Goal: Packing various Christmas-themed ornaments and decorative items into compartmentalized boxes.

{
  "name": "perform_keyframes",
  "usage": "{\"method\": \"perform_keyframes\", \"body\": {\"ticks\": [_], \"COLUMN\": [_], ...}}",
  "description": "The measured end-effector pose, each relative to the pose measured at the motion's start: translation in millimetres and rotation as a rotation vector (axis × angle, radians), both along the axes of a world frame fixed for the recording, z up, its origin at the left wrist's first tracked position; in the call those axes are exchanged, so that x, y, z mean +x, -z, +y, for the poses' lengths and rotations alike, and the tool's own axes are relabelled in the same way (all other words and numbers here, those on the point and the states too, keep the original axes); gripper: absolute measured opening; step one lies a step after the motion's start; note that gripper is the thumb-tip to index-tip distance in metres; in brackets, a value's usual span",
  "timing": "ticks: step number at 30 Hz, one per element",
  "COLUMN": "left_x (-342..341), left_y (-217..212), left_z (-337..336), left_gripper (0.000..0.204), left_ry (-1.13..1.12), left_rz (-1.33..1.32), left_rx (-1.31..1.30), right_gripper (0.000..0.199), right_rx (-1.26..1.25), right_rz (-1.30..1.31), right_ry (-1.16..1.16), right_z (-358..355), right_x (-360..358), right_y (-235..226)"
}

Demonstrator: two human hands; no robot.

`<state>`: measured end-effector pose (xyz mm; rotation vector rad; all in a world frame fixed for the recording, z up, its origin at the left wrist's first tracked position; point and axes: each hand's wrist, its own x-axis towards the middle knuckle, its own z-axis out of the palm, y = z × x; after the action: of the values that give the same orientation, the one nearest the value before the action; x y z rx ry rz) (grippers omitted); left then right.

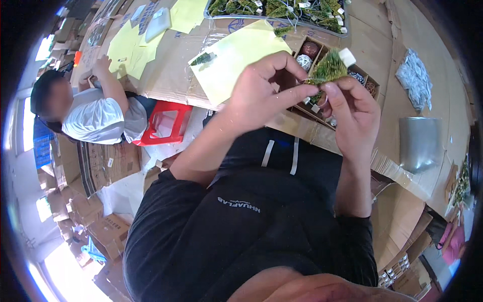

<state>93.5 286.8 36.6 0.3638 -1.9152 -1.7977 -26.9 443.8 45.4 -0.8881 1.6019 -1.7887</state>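
Note:
A small green bottle-brush tree (pixel 328 65) with a white block base lies tilted between my hands, its base toward the upper right. My left hand (pixel 264 90) is closed in a pinch at the tree's narrow tip. From the other side my right hand (pixel 352 103) pinches the same end, thumb against fingers. A thin pale thread seems to show at the fingertips, too fine to make out fully. Beneath the hands stands a divided cardboard box (pixel 373 80), partly hidden. It holds a brown glitter ball (pixel 310 49), a white woven ball (pixel 304 62) and other ornaments.
A clear tray (pixel 344 35) of similar trees stands at the far edge. Yellow paper (pixel 216 80) bears another small tree (pixel 202 59). To the right lie crumpled plastic (pixel 415 78) and a silvery sheet (pixel 420 143). A co-worker (pixel 95 113) sits at left near a red stool (pixel 168 121).

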Motion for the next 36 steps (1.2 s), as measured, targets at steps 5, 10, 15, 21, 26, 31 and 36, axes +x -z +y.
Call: {"method": "perform_keyframes", "body": {"ticks": [5, 10, 15, 21, 26, 31, 36], "left_x": [21.2, 75.2, 62.2, 12.1, -25.9, -45.9, -52.3], "left_y": [10.5, 90.1, 86.4, 33.8, 18.1, -6.0, -12.0], "left_z": [-98.2, -198.3, -218.8, -174.3, -116.1, -44.9, 0.7], "left_gripper": [0.031, 0.04, 0.034, 0.021, 0.017, 0.013, 0.014], "left_ry": [-0.217, -0.387, -0.37, -0.449, -0.115, 0.236, 0.196], "left_rz": [-0.223, -0.893, -0.982, -0.56, 0.207, 0.38, 0.404], "left_rx": [-0.566, -1.17, -0.818, -0.534, 0.621, 0.914, 0.95], "right_gripper": [0.016, 0.026, 0.024, 0.048, 0.045, 0.046, 0.035], "right_rx": [-0.238, -0.363, -0.453, -0.333, -0.236, -0.105, -0.137], "right_rz": [-0.325, -0.639, -0.551, -0.391, -0.664, -0.347, -0.011], "right_ry": [0.046, 0.014, 0.032, 0.064, -0.034, 0.039, 0.184], "right_z": [33.0, 57.3, 69.2, 60.6, 27.1, -3.5, -15.8], "right_x": [-13.3, -31.4, -41.2, -29.2, -39.6, -21.8, -19.0], "right_y": [0.7, -22.9, -44.3, -46.5, -33.1, -36.3, -22.4]}}
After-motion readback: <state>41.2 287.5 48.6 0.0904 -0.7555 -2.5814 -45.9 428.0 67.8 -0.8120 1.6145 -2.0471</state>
